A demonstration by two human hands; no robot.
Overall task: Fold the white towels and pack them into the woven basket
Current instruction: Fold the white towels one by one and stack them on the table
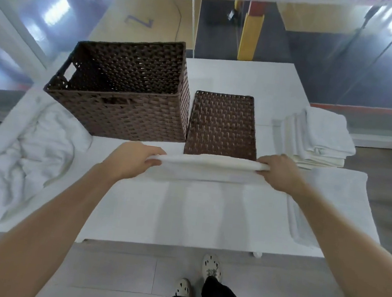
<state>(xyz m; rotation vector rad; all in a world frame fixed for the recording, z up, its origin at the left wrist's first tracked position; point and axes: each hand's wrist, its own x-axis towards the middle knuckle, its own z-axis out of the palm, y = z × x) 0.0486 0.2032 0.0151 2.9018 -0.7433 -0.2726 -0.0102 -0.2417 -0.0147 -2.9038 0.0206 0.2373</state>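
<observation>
Basket (120, 115) stands empty; folded stack (321, 135) far right, crumpled towels (30, 154) left. Left hand (137, 158) and right hand (277, 172) each grip an end of a part-folded towel (207, 168).

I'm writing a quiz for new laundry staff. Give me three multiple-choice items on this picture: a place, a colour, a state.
1. Where is the lid relative to the basket? A. on top of it B. flat on the table, to its right C. inside it
2. What colour is the basket? A. brown B. white C. green
3. What are the left hand and right hand doing? A. resting open B. lifting the basket C. each gripping one end of a towel

1 B: it lies flat beside the basket. 2 A: the weave is dark brown. 3 C: fingers curl round both towel ends.
</observation>
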